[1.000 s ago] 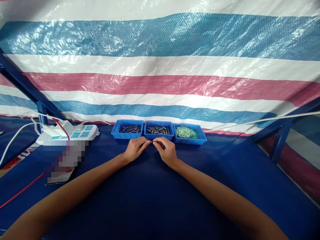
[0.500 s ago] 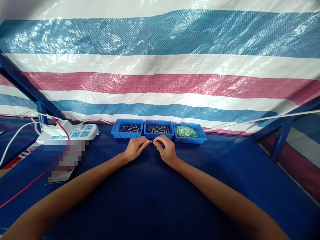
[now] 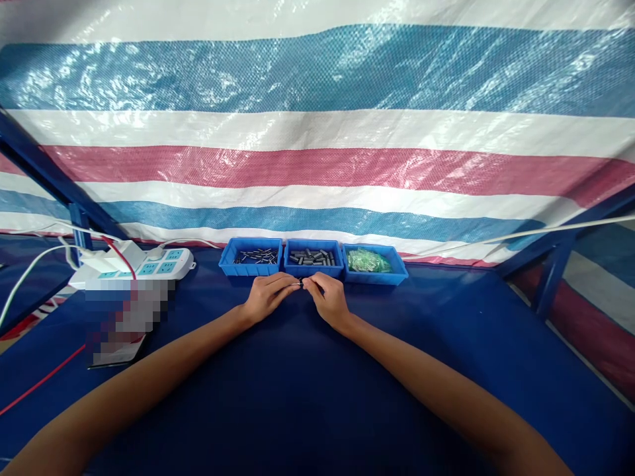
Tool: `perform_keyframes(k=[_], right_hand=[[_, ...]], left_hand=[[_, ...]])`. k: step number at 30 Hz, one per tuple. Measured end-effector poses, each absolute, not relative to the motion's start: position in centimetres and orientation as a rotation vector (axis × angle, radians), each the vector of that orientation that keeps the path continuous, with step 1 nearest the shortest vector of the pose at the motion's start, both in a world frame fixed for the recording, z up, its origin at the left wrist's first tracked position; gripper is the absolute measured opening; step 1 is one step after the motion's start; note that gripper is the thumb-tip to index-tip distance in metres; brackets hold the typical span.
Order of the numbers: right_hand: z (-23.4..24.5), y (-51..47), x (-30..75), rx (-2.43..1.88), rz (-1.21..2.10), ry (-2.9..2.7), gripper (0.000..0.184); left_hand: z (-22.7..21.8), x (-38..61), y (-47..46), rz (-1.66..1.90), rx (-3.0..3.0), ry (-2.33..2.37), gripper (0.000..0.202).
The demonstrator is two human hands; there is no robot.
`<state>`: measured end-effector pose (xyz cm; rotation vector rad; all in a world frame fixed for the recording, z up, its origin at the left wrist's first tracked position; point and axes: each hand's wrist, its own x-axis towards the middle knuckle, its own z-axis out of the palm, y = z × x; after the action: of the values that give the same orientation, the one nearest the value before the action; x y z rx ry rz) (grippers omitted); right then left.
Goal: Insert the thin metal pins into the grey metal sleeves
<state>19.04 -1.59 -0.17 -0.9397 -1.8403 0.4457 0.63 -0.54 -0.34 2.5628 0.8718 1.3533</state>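
Note:
My left hand (image 3: 268, 296) is closed in a pinch on a small thin metallic piece (image 3: 298, 284). The tip of that piece points toward my right hand (image 3: 328, 301), which is also closed, its fingertips pinching a tiny dark piece too small to name. The fingertips of both hands nearly meet just in front of the middle blue bin (image 3: 314, 272). Short dark grey cylinders (image 3: 312, 257) lie in that bin. The left blue bin (image 3: 251, 270) holds several thin, pin-like metallic pieces (image 3: 256, 256). Green plastic wrapping with small pieces (image 3: 370, 260) fills the right blue bin (image 3: 376, 276).
A white power strip (image 3: 171, 263) with plugs and cables stands at the back left of the blue table (image 3: 297, 396). In front of it lies a flat dark-edged device (image 3: 119, 357), partly blurred out. Striped sheeting (image 3: 317, 165) hangs behind, between blue frame posts (image 3: 555, 271).
The view has shifted slightly. My fingertips have moved a little, and more of the thin metallic piece shows between them. Both hands remain closed in front of the middle bin.

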Motion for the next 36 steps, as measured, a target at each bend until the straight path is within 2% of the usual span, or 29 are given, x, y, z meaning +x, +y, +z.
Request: perform_keyframes(k=[5,11,19,25,36], right_hand=[[-0.2,-1.8,19.1,-0.909,0.466,-1.849,0.02],[-0.5,-1.7,19.0,-0.921,0.42,-1.891,0.024],[-1.1,-1.2,18.9,-1.023,0.391,-1.974,0.036],[-0.4,-1.7,19.1,-0.97,0.411,-1.848,0.022],[-0.5,-1.8,19.1,-0.872,0.467,-2.025,0.021]], left_hand=[[0.0,0.6,-0.7,1.362,2.466,1.022,0.02],[0.1,0.6,-0.8,1.376,2.441,1.002,0.015],[0.1,0.6,-1.0,1.358,2.387,1.053,0.023],[-0.4,0.4,-0.6,1.356,2.438,1.043,0.025],[-1.3,0.3,-0.4,1.32,2.397,1.056,0.023]])
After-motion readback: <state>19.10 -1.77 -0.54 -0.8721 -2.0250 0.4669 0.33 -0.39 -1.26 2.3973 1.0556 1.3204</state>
